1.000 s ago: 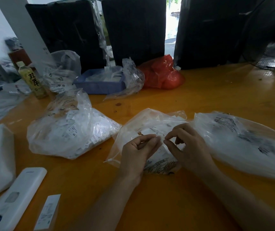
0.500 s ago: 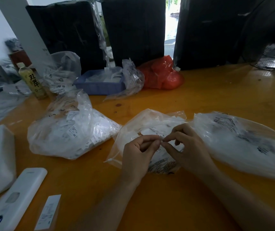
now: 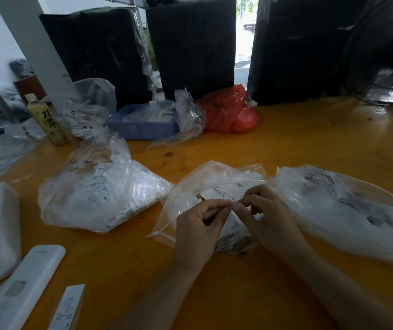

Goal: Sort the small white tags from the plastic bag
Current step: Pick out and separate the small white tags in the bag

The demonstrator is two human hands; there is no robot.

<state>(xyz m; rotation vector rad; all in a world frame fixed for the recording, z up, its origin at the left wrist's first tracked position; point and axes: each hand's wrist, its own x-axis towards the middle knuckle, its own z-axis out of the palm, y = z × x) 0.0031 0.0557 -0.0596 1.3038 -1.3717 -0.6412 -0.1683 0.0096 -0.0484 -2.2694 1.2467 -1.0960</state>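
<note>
1. Head view: left hand (image 3: 199, 223) and right hand (image 3: 265, 219) pinch together above the clear crinkled plastic bag (image 3: 190, 186) at table centre; contents indiscernible.
2. Separate one small white paper tag (image 3: 211, 194), at 12 o'clock from the fingertips, per pinch.

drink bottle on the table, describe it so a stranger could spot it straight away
On the orange table, look to the far left edge, left of the blue tray. The drink bottle stands upright there: yellow-green, white cap, large dark characters on its label, the only bottle among plastic bags.
</note>
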